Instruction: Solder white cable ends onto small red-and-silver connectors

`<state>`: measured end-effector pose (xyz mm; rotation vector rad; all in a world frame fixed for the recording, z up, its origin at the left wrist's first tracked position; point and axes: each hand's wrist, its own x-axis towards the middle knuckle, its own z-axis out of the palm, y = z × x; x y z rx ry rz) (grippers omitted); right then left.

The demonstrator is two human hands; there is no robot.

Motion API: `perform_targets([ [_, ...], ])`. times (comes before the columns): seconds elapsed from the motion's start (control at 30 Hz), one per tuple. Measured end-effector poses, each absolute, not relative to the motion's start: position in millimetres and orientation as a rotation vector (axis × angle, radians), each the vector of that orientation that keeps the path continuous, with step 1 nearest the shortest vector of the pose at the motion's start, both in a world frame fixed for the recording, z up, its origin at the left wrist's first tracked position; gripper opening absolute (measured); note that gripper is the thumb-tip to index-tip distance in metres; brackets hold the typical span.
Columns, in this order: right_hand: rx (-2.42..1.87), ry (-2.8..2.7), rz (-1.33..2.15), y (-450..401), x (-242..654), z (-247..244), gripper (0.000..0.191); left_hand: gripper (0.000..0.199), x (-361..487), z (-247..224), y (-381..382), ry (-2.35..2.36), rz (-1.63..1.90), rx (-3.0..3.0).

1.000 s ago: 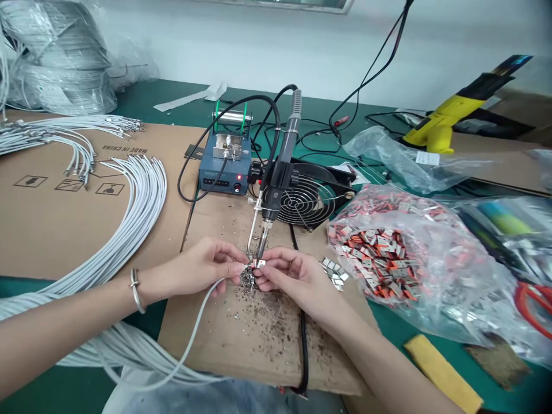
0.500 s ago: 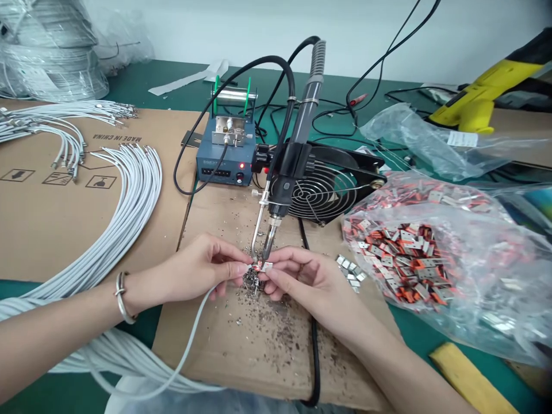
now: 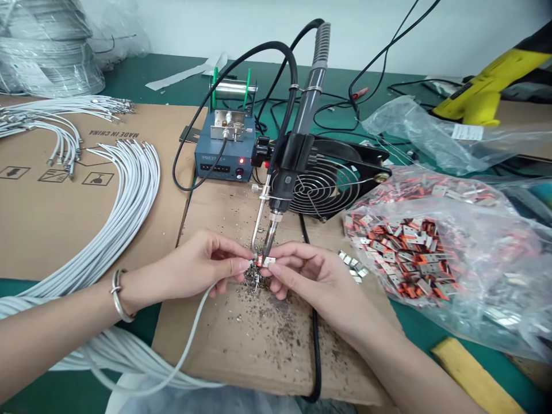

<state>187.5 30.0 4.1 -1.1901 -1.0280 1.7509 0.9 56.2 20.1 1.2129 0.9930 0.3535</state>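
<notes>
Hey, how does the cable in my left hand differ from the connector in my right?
The cable is long and thin; the connector is short. The cable looks pale grey; the connector shows silver and orange. The cable curves down below your left hand; the connector sits in your right hand. Both are pinched near the soldering iron.

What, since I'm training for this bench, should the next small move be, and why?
Likely ease the white cable toward the connector at the soldering tip. The left hand pinches the cable, the right hand the connector, and both are close by the tip; whether the parts already touch is too small to tell.
</notes>
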Motion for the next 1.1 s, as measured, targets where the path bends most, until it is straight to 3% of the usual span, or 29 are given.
perform_targets([
  [1.1,-1.183,-1.097,1.695,28.4,190.1,5.2,0.013,0.010,2.2,18.7,53.8,0.970,0.380,1.097],
])
